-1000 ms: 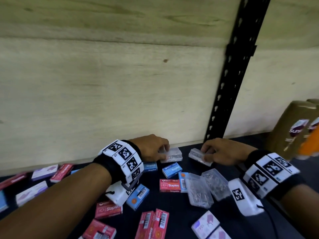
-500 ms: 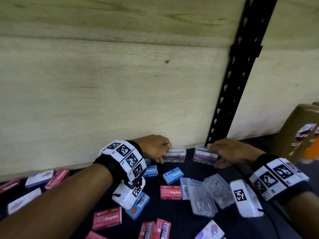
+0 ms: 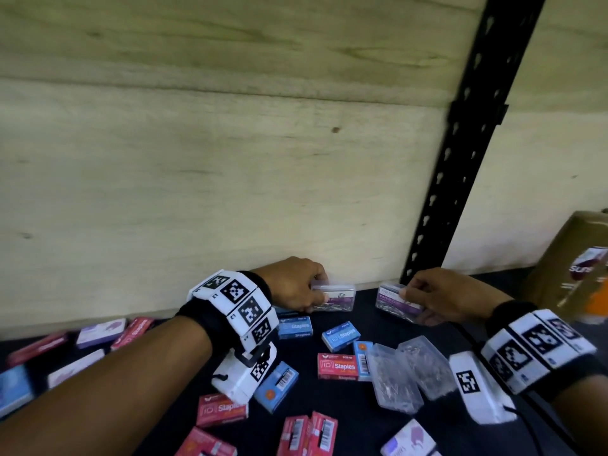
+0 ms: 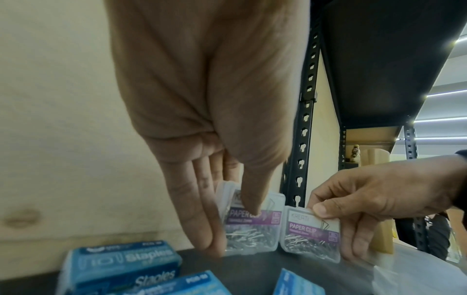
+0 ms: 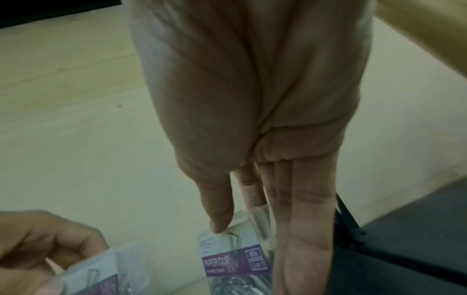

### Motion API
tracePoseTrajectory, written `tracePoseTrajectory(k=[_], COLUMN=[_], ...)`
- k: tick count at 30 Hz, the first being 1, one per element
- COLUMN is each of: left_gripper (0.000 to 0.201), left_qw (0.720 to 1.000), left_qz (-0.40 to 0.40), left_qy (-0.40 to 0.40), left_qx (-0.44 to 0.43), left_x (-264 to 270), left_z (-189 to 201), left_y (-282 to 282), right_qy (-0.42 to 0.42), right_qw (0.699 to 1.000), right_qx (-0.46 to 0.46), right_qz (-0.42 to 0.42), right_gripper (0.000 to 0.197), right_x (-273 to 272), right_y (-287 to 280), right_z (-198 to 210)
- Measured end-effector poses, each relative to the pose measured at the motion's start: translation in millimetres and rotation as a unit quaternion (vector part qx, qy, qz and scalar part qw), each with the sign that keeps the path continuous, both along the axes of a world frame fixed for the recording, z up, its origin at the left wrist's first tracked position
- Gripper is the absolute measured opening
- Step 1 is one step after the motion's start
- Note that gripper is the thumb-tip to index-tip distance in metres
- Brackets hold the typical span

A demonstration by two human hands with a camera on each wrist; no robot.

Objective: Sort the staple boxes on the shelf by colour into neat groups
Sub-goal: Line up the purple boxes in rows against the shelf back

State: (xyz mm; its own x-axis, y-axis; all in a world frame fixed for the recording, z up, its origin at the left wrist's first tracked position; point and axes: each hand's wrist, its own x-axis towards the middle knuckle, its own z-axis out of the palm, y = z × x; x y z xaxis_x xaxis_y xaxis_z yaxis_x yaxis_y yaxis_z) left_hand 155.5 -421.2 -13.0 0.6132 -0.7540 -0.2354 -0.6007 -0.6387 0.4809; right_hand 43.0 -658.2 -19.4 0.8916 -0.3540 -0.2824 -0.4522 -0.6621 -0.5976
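At the back of the dark shelf (image 3: 339, 406), my left hand (image 3: 297, 286) pinches a clear paper clip box (image 3: 335, 296) with a purple label, standing upright on its edge by the wooden back wall; the left wrist view shows that box (image 4: 252, 229) between thumb and fingers. My right hand (image 3: 437, 297) pinches a second clear paper clip box (image 3: 393, 302), slightly tilted, just right of the first. In the right wrist view this box (image 5: 235, 259) sits under my thumb. Blue staple boxes (image 3: 340, 335) and red staple boxes (image 3: 337, 366) lie scattered in front.
Two clear plastic boxes (image 3: 408, 370) lie flat mid-shelf. Purple-and-white boxes (image 3: 100, 332) and more red ones lie at the left and front. A black perforated upright (image 3: 460, 153) stands behind my right hand. Brown bottles (image 3: 572, 268) stand at the far right.
Both hands have carried their paper clip boxes back toward the wall and turned them upright onto their edges, side by side.
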Motion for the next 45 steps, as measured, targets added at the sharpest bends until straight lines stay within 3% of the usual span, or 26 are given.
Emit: tracePoseTrajectory(k=[10,16,22,34,45], left_gripper=[0.032,0.03,0.027,0.024,0.026], left_qw=[0.998,0.996,0.99,0.96,0.934], left_qz=[0.025,0.085,0.14,0.276,0.352], left_qy=[-0.058,-0.03,-0.023,-0.026,0.006], left_qx=[0.016,0.003,-0.017,0.028,0.068], left_x=[-19,-26,-43,-105,-131], left_z=[34,46,58,81,58], left_y=[75,145,218,379,493], right_qy=[-0.041,-0.059,-0.052,-0.083,-0.097], right_qw=[0.986,0.967,0.943,0.858,0.804], right_qx=[-0.116,-0.144,-0.163,-0.228,-0.233], right_qz=[0.117,0.203,0.287,0.453,0.538], right_gripper=[0.032,0.019,0.019,0.03,0.033], right_x=[0,3,9,20,21], right_y=[78,133,194,351,469], right_z=[40,50,58,65,50])
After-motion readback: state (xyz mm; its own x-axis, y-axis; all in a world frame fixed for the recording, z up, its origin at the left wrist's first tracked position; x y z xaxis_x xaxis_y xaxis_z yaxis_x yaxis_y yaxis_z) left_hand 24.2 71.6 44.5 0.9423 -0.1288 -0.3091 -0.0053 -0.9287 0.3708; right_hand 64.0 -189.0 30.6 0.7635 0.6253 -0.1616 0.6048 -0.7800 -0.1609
